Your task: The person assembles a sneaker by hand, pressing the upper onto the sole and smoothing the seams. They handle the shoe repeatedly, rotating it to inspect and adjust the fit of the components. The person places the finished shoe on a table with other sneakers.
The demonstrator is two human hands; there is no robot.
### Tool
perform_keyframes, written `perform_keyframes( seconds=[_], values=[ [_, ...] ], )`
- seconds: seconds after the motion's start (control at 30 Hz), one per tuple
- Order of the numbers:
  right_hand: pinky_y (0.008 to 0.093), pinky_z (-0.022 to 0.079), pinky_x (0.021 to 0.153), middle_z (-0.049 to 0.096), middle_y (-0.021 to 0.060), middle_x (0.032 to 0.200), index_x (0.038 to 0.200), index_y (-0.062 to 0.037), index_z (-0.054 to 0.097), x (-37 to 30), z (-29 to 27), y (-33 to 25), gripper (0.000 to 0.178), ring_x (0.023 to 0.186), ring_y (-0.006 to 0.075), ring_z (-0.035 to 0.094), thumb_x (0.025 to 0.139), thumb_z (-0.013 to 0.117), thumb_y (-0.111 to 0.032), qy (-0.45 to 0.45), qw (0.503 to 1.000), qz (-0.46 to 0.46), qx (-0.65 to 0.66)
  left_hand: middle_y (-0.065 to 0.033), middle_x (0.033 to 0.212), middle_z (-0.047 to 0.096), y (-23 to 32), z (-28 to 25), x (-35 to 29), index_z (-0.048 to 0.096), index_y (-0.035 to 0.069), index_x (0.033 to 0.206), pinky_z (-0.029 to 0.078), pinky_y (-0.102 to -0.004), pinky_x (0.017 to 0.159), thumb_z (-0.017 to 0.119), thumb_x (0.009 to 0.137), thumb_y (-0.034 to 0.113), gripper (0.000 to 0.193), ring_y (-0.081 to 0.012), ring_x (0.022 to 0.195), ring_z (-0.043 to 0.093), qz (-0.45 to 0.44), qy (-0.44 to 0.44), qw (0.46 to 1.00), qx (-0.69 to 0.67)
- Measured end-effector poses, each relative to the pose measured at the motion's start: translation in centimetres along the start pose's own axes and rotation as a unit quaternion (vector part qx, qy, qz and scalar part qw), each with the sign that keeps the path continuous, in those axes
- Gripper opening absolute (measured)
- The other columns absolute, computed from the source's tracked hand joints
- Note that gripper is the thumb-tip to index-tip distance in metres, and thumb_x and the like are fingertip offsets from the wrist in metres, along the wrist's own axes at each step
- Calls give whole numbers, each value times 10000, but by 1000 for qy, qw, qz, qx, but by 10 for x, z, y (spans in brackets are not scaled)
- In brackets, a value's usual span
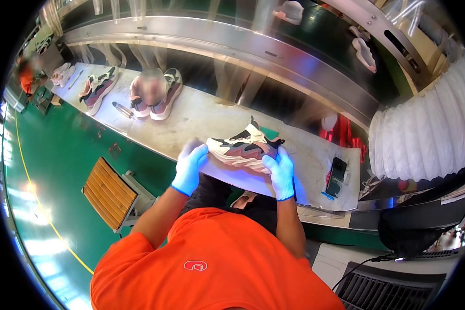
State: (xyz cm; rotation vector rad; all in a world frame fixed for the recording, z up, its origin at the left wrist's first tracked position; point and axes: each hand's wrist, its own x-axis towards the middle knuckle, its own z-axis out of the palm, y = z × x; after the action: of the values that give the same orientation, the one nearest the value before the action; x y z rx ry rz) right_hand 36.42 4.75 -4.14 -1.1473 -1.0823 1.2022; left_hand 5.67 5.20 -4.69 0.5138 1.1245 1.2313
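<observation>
A cream, grey and mauve sneaker [242, 147] is held side-on over the bench's near edge, its toe to the left. My right hand [280, 174], in a white glove lit blue, grips it at the heel, with the thumb on the sole's side. At the toe, my left hand [190, 168], gloved alike, has its thumb and fingers apart. Its fingertips are partly blurred, and whether they touch the toe is unclear. Behind the sneaker, a green piece [269, 133] lies partly hidden on the bench.
Along the long pale bench [191, 121] stand a pair of similar sneakers [166, 103], another sneaker [97, 90] and a pen-like tool [123, 109]. A phone [336, 176] lies at the right. Beyond runs a metal-edged conveyor [191, 31] with shoe parts. A slatted stool [108, 194] and a ribbed white duct [423, 124] flank me.
</observation>
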Motion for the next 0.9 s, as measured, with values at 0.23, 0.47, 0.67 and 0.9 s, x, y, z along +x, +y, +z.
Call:
perform_keyframes(
  seconds=[0.23, 0.47, 0.67, 0.9],
  values=[
    [411, 535, 1175, 656, 118, 1536, 1520, 13, 608, -59, -23, 28, 816, 1385, 248, 636, 801, 973, -110, -67, 994, -10, -80, -215, 1698, 515, 13, 33, -10, 345, -39, 1732, 488, -428, 1229, 830, 931, 74, 943, -310, 1523, 555, 20, -124, 992, 2],
    [457, 480, 1261, 541, 238, 1693, 1593, 4, 594, -88, -35, 32, 873, 1533, 393, 573, 828, 962, -203, -81, 948, -201, -233, -178, 1628, 611, 51, 51, -71, 474, -35, 1657, 486, -405, 1235, 998, 789, 156, 1031, -243, 1451, 621, 130, -240, 920, 282],
    [451, 469, 1268, 531, 232, 1702, 1605, 1, 580, -92, -41, 39, 882, 1535, 387, 569, 825, 949, -181, -84, 959, -170, -210, -233, 1480, 714, 47, 56, -60, 715, -32, 1379, 565, -430, 1132, 959, 815, 132, 636, -301, 1333, 717, 299, -243, 836, 391],
    [445, 456, 1277, 520, 225, 1713, 1619, -3, 562, -90, -41, 43, 893, 1538, 380, 564, 822, 934, -155, -91, 964, -152, -196, -246, 1467, 715, 38, 52, -48, 721, -8, 1351, 600, -429, 1074, 925, 847, 73, 550, -329, 1260, 755, 315, -262, 840, 356]
  ],
)
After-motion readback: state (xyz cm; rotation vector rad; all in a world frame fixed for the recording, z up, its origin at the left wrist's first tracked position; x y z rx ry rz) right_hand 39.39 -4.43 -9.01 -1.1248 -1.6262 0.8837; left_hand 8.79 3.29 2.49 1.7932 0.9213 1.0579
